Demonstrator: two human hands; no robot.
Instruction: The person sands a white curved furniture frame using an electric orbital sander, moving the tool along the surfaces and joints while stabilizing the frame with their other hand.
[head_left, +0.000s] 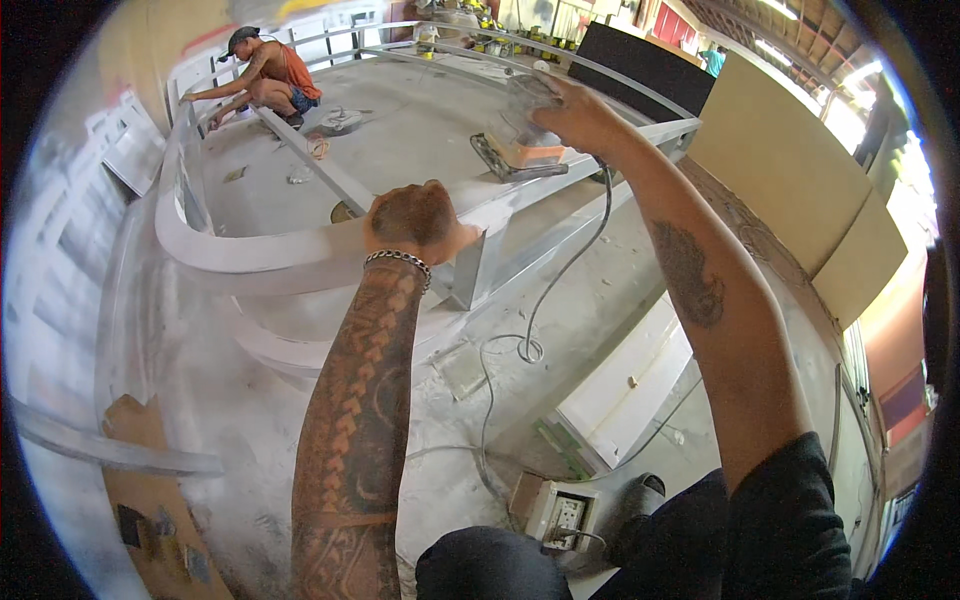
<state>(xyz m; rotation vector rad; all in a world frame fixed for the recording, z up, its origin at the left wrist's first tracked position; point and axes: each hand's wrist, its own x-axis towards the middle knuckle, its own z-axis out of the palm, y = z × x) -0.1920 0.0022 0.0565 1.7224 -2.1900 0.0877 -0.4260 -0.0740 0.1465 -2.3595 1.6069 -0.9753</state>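
A large pale frame of joined rails (290, 255), rounded at its left corner, stands before me. My left hand (413, 218) is closed on its near rail, beside a short upright post. Farther right, my right hand (585, 115) reaches out and grips the top of an electric sander (535, 156) with an orange body and a flat base. The sander is tilted over the rail; whether its base touches the surface I cannot tell. A grey cord (590, 240) hangs from it to the floor. The right fingertips are partly hidden in blur and dust.
A person (278, 75) in an orange top crouches by the frame's far left corner. Below me lie a white panel (625, 385) and a power socket box (560, 513) with cords. Brown board (150, 490) lies at left; large beige panels (790, 170) stand at right.
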